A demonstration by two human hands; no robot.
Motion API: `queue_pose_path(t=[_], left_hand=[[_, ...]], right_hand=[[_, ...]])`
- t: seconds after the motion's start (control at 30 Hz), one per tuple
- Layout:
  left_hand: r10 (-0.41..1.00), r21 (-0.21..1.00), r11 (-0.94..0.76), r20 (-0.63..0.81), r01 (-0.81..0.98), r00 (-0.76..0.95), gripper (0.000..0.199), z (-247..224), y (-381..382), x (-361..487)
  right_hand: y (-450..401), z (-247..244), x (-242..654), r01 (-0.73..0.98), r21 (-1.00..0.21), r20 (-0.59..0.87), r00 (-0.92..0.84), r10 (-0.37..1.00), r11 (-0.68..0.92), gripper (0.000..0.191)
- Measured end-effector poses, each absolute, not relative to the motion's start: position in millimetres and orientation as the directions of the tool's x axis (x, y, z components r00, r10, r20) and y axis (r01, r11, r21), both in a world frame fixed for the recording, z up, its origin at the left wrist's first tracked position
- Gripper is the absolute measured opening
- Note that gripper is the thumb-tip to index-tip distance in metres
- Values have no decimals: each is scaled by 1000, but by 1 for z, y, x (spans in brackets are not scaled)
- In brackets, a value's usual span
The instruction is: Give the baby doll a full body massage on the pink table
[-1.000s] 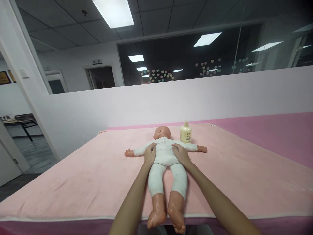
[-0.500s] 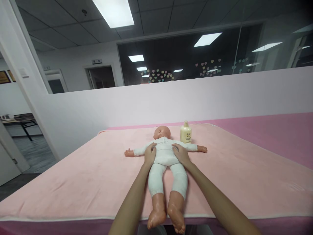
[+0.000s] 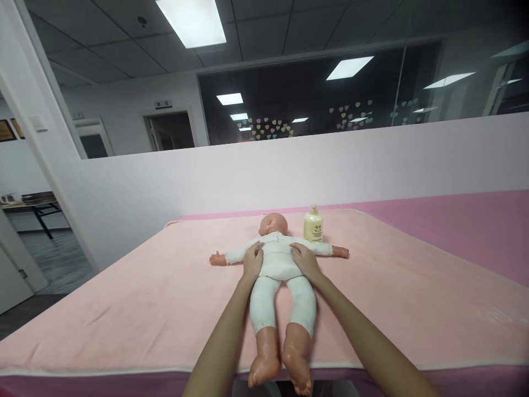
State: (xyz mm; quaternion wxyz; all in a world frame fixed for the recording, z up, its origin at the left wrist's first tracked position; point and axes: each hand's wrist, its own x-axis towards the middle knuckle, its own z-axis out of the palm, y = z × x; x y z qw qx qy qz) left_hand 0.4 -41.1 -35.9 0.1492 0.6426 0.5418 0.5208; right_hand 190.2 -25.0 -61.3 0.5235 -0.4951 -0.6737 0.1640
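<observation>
A baby doll (image 3: 282, 267) in white clothes lies on its back, its head turned to the left and both arms spread out. Its bare feet point at me and reach past the near edge of the pink towel (image 3: 173, 309). My left hand (image 3: 253, 260) curves against the left side of the doll's torso. On the opposite side my right hand (image 3: 305, 260) holds the torso in the same way. Some of the fingers are hidden between the hands and the doll's body. Both hands sit just below the doll's outstretched arms.
A pale yellow pump bottle (image 3: 313, 226) stands behind the doll's arm on the right. Beyond the towel, a pink surface (image 3: 475, 226) meets a low white wall (image 3: 289, 171) with glass above. At the far left a table (image 3: 33, 205) shows through an opening.
Both hands stay in place on the doll's torso. The whole view shifts very slightly; nothing else visibly moves.
</observation>
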Motion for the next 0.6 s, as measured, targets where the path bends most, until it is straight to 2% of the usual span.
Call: queue_pose_path(t=[0.6], left_hand=[[854, 771, -368, 502, 520, -139, 32, -39, -40, -1]], right_hand=[[-29, -58, 190, 475, -757, 527, 36, 849, 449, 33]])
